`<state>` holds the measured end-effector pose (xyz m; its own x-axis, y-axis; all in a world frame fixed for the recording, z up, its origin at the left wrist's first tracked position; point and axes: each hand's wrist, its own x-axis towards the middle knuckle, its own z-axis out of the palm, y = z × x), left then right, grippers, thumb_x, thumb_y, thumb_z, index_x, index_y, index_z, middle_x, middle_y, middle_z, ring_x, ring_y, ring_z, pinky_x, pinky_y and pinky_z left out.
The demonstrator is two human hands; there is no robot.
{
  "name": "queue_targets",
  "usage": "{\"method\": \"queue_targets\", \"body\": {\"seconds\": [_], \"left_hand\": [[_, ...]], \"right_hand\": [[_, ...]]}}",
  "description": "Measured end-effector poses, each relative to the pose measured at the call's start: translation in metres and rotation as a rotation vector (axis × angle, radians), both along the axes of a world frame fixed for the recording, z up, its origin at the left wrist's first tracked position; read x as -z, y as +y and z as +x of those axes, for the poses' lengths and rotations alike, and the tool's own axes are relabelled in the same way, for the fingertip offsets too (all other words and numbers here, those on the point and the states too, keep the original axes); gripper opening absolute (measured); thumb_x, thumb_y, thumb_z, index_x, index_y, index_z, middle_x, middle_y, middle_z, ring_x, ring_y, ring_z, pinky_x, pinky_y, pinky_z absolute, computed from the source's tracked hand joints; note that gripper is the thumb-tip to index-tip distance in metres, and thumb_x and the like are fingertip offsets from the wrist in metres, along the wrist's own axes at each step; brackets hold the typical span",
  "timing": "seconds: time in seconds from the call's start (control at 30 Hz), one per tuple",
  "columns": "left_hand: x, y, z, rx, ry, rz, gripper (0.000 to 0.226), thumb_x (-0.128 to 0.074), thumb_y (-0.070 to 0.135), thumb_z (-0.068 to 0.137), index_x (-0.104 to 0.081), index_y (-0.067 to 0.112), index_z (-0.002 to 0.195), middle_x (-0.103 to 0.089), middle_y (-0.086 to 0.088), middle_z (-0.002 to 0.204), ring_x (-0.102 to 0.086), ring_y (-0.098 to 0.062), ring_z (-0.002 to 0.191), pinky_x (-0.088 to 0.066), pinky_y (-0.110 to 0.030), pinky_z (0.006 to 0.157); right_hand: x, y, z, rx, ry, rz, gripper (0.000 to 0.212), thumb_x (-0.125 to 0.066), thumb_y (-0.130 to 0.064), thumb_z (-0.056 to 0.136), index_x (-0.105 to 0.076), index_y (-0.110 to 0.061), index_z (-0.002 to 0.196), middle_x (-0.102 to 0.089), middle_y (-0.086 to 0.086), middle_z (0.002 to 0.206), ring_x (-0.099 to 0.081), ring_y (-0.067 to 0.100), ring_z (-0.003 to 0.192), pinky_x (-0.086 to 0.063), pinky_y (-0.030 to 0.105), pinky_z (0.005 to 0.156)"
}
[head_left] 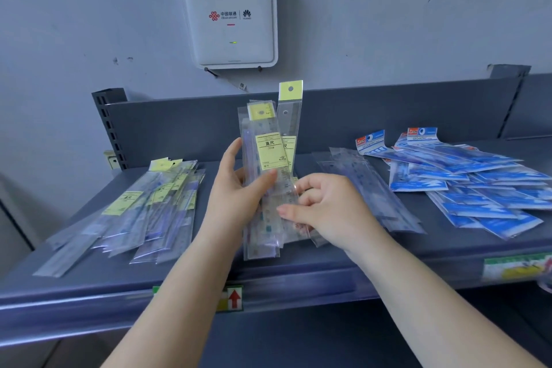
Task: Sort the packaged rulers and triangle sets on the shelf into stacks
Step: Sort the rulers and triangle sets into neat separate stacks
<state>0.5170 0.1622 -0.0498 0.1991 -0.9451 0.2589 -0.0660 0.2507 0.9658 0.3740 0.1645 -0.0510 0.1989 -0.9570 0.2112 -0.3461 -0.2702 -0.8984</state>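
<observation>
In the head view we are holding a bundle of rulers (pixel 270 164) upright over the shelf (pixel 328 266), left hand (pixel 236 188) curled round it and right hand (pixel 322 206) pinching its lower edge (probably squaring it), before stacking.

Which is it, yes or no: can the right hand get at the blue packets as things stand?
Probably not yet: the right hand pinches the held rulers; the blue packets lie uncovered to its right.
</observation>
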Motion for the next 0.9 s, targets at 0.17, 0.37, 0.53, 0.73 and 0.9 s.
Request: {"method": "queue_targets", "body": {"seconds": [0.17, 0.37, 0.53, 0.73, 0.9], "left_hand": [[-0.006, 0.001, 0.015, 0.055, 0.162, 0.076, 0.074, -0.056, -0.008, 0.086, -0.03, 0.029, 0.144, -0.069, -0.002, 0.094, -0.068, -0.016, 0.074, -0.054, -0.029, 0.056], [-0.008, 0.001, 0.045, -0.05, 0.22, 0.041, 0.083, -0.063, -0.008, 0.081, -0.027, 0.025, 0.147, -0.067, -0.011, 0.109, -0.068, -0.025, 0.086, -0.055, -0.047, 0.081], [-0.006, 0.004, 0.047, -0.078, 0.132, 0.006, 0.088, -0.074, -0.003, 0.074, -0.031, 0.029, 0.144, -0.068, -0.005, 0.102, -0.07, -0.025, 0.088, -0.057, -0.048, 0.08], [-0.001, 0.003, 0.039, -0.051, 0.04, -0.025, 0.089, -0.08, 0.002, 0.068, -0.036, 0.033, 0.139, -0.067, -0.003, 0.107, -0.069, -0.02, 0.094, -0.057, -0.04, 0.08], [-0.002, 0.003, 0.036, 0.016, 0.063, -0.015, 0.071, -0.067, 0.0, 0.081, -0.039, 0.031, 0.138, -0.07, -0.004, 0.104, -0.067, -0.024, 0.095, -0.054, -0.041, 0.082]], "right_hand": [[-0.002, -0.004, -0.005, -0.015, -0.306, 0.06, 0.023, -0.076, -0.008, 0.075, -0.057, -0.014, 0.085, -0.065, 0.0, 0.053, -0.056, 0.012, 0.049, -0.049, 0.026, 0.056], [-0.004, -0.013, -0.013, 0.099, 0.059, 0.004, 0.031, -0.079, -0.017, 0.073, -0.061, -0.011, 0.098, -0.064, -0.002, 0.055, -0.054, 0.004, 0.045, -0.044, 0.024, 0.056], [-0.005, -0.008, -0.003, 0.343, 0.673, -0.209, 0.048, -0.073, -0.047, 0.073, -0.062, -0.021, 0.111, -0.064, -0.004, 0.086, -0.058, 0.017, 0.093, -0.046, 0.029, 0.071], [-0.009, -0.003, 0.025, -0.061, 0.011, 0.004, 0.039, -0.077, -0.043, 0.07, -0.06, -0.021, 0.097, -0.065, -0.006, 0.058, -0.06, 0.005, 0.053, -0.048, 0.025, 0.057], [-0.001, -0.009, 0.031, -0.083, -0.116, 0.027, 0.023, -0.076, -0.013, 0.077, -0.055, -0.021, 0.082, -0.064, -0.001, 0.052, -0.062, 0.016, 0.05, -0.051, 0.029, 0.054]]}}
